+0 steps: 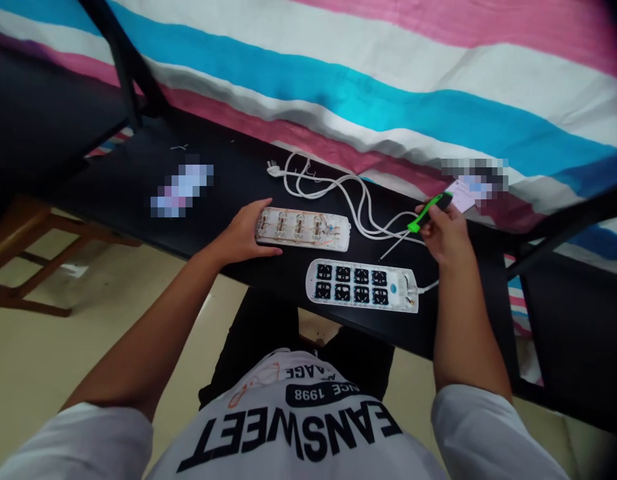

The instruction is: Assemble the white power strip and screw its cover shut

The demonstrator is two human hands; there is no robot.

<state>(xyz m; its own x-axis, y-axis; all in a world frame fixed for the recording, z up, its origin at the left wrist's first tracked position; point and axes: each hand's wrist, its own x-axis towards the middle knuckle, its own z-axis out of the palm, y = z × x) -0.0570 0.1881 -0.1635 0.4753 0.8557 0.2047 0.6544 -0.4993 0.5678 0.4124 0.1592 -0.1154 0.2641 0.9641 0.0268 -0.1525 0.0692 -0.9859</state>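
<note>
My left hand (249, 232) grips the left end of an opened power strip half (304, 228), thumb on the near edge and fingers at the far edge. Metal contact strips and thin wires show inside it. In my right hand (446, 230) is a screwdriver (422, 215) with a green and black handle. Its thin shaft slants down to the left, the tip above the table near the other power strip half (362, 287). That white half lies closer to me and holds two rows of black socket inserts. A white cord (428, 287) runs from its right end.
The white power cable (366, 203) lies in loops behind both halves, its plug (275, 169) at the left. A blurred flat item (182, 191) rests on the black table (223, 150). A striped cloth (338, 80) hangs along the back. A wooden stool (33, 253) stands at the left.
</note>
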